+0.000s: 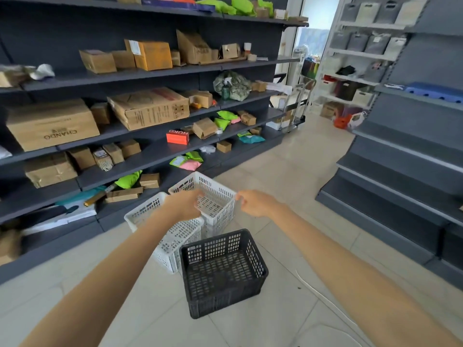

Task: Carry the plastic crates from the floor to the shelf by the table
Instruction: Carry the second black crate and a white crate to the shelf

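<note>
Three perforated plastic crates stand on the tiled floor in front of me. The far white crate (215,194) is held at both sides: my left hand (185,205) grips its left rim and my right hand (255,202) pinches its right corner. It looks slightly raised above the others, though I cannot tell for sure. A second white crate (150,211) sits to its left and nearer, partly hidden by my left forearm. A black crate (223,271) stands closest to me, empty.
A long dark shelf unit (150,156) packed with cardboard boxes and green parcels runs along the left. A dark shelf unit (400,171) with bare tiers stands on the right. A trolley (295,116) and white shelves stand at the aisle's far end. A white cable (325,301) lies on the floor.
</note>
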The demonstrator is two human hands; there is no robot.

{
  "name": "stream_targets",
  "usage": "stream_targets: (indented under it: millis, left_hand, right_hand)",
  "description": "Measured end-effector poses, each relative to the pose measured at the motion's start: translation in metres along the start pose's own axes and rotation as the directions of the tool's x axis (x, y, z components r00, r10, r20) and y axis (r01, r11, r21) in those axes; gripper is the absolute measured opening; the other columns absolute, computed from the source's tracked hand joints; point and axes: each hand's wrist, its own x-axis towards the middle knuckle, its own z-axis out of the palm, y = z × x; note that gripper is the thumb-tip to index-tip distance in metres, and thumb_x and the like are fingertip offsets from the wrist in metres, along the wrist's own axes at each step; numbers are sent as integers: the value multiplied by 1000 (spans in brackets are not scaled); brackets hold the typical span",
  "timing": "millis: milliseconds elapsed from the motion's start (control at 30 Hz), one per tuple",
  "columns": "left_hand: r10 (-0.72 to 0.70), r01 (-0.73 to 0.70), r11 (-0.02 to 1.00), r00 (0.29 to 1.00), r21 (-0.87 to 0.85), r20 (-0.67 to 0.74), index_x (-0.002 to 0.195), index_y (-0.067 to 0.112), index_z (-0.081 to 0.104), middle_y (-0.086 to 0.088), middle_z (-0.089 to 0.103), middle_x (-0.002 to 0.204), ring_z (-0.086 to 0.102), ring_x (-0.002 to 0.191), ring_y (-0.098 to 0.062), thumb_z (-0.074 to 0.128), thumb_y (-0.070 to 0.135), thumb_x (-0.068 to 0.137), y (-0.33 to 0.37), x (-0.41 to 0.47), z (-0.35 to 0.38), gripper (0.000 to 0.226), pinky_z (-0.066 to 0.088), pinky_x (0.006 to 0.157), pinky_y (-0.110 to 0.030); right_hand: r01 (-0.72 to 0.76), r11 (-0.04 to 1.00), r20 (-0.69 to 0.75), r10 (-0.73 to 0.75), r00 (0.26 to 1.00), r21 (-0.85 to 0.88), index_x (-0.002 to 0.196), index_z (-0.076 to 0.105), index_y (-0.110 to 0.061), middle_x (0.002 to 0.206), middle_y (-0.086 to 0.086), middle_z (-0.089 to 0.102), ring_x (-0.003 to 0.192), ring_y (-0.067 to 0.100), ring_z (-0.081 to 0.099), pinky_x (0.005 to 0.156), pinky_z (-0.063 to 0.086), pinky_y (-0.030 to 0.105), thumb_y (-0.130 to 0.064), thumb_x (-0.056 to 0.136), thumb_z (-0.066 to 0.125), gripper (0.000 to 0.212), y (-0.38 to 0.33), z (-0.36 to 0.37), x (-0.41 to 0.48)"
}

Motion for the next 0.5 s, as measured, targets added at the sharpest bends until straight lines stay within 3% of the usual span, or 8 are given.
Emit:
stream_targets:
  millis: [100, 200, 400, 500]
  left_hand:
    - [-2, 1, 998, 1000, -57, -16, 131, 27, 46, 4, 64, 120, 59, 111, -19, 58, 18, 80, -12, 35, 16, 53, 47, 83, -31]
    - [-35, 34, 996, 999, -79, -10, 129, 29, 47, 5, 66, 118, 61, 108, -19, 57, 20, 79, -23, 75, 33, 52, 49, 83, -32]
    - [-161, 161, 979, 987, -127, 11, 130, 33, 45, 8, 65, 117, 61, 108, -17, 56, 23, 79, -38, 167, 71, 53, 53, 77, -30]
    - [-240, 245, 956, 970, -161, 46, 131, 32, 45, 8, 65, 118, 63, 105, -16, 57, 22, 78, -43, 201, 104, 55, 57, 79, -33]
  right_hand:
    - [27, 1000, -7, -27, 1000, 1, 126, 52, -20, 128, 7, 59, 96, 22, 61, 82, 51, 38, -12, 92, 41, 37, 22, 8, 34]
    - [44, 999, 5, -44, 999, 0, 128, 51, -18, 130, 8, 58, 106, 25, 61, 90, 51, 42, -13, 92, 43, 37, 48, 15, 71]
    - [81, 996, 26, -80, 996, -23, 128, 49, -21, 110, 5, 67, 94, 24, 65, 84, 53, 41, -13, 91, 43, 38, 102, 36, 161]
    - [64, 997, 49, -62, 997, -36, 136, 41, -20, 124, 5, 61, 105, 26, 62, 88, 49, 37, -11, 92, 45, 46, 127, 54, 191]
